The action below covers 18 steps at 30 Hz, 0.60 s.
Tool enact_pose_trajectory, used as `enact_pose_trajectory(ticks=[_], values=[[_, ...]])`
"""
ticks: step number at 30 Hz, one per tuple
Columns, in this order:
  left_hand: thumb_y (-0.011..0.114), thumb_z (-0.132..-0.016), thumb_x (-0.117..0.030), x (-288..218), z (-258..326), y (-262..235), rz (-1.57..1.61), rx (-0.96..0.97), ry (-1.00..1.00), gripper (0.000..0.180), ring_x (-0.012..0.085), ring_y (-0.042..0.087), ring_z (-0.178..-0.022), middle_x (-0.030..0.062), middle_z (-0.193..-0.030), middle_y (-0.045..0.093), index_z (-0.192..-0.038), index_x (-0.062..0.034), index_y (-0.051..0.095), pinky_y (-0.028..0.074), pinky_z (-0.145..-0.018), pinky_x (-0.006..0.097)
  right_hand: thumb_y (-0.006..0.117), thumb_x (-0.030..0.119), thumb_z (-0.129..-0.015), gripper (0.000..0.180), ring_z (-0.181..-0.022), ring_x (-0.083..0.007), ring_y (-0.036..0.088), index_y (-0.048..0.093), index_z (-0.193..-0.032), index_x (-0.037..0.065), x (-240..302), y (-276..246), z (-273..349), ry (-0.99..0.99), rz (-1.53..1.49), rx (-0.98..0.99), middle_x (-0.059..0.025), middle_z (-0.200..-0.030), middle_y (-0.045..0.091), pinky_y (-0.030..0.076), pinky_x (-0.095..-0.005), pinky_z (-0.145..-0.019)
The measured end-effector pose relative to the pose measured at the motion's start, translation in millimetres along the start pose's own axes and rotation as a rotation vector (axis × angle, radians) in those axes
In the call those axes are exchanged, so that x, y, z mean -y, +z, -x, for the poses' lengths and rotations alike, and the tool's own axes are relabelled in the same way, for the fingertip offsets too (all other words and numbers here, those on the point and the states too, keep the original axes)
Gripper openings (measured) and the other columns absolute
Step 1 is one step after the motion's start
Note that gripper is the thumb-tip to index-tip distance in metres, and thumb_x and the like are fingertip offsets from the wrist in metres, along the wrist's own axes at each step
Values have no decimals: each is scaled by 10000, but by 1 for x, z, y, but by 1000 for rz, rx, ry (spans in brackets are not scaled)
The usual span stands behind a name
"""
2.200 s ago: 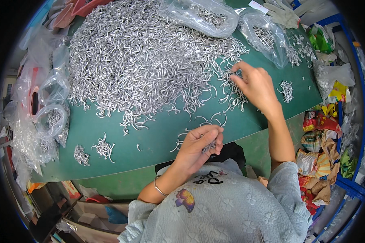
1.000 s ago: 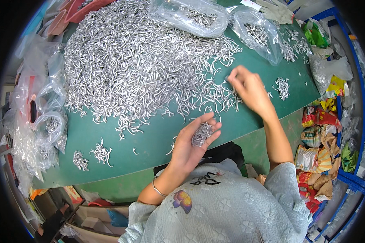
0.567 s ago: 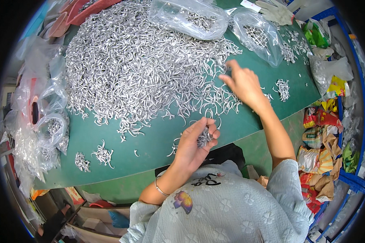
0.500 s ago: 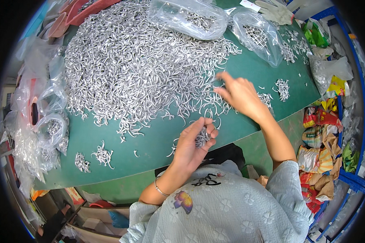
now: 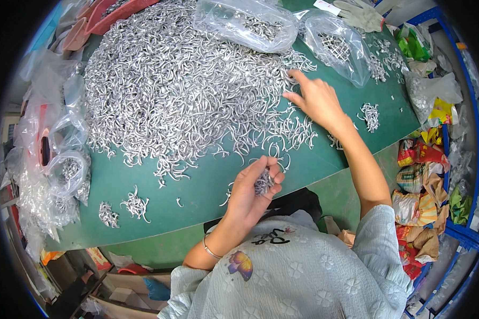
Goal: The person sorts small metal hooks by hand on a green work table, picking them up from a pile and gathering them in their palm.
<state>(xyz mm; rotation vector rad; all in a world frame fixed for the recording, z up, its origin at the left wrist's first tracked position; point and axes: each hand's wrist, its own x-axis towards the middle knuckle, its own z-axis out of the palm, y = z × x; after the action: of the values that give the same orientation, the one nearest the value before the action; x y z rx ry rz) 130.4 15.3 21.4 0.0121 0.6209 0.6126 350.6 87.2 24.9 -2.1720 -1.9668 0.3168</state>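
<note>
A big heap of small curved silver metal pieces point(image 5: 170, 85) covers much of the green table point(image 5: 207, 196). My left hand point(image 5: 249, 191) is closed around a cluster of the same curved metal pieces point(image 5: 263, 182), held low over the table's near edge. Out at the heap's right edge, my right hand point(image 5: 320, 103) reaches with thumb and index finger apart, and nothing shows between them. Its other fingers are partly hidden behind the hand. Loose curved pieces point(image 5: 287, 130) lie on the table between the two hands.
Clear plastic bags with metal pieces point(image 5: 247, 24) point(image 5: 338, 48) lie at the back. Small piles point(image 5: 371, 117) point(image 5: 135, 203) sit right and near left. More plastic bags point(image 5: 64, 159) hang at the left edge. A glove point(image 5: 359, 15) lies far right; blue shelving point(image 5: 465, 236) with packages stands beyond.
My right hand has moved farther away and slightly right along the heap's edge, its thumb and index finger still apart. My left hand stays nearly in place, still holding its cluster.
</note>
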Motion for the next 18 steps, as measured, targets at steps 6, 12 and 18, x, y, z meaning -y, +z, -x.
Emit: enact_pose_trajectory(ticks=[6, 12, 18], values=[[509, -949, -226, 1, -2, -11, 41, 85, -5, 236, 157, 548, -738, 47, -781, 545, -963, -8, 599, 460, -610, 250, 647, 263, -835, 403, -591, -368, 563, 544, -1205, 145, 8, -10, 44, -148, -108, 78, -165, -571, 542, 429, -433, -569], [506, -947, -211, 1, 0, -5, 19, 31, -2, 213, 140, 499, -706, 34, -755, 505, -955, -8, 572, 413, -563, 242, 673, 273, -809, 407, -553, -334, 556, 578, -1187, 153, 15, -26, 51, -112, -255, 172, -166, -579, 552, 429, -410, -536], [487, -954, -212, -6, 11, -5, 12, 2, 2, 209, 121, 441, -652, 21, -728, 465, -959, -16, 559, 363, -499, 228, 689, 283, -781, 387, -598, -346, 590, 607, -1134, 149, 14, -7, 51, -208, -206, 82, -138, -634, 612, 444, -431, -535]])
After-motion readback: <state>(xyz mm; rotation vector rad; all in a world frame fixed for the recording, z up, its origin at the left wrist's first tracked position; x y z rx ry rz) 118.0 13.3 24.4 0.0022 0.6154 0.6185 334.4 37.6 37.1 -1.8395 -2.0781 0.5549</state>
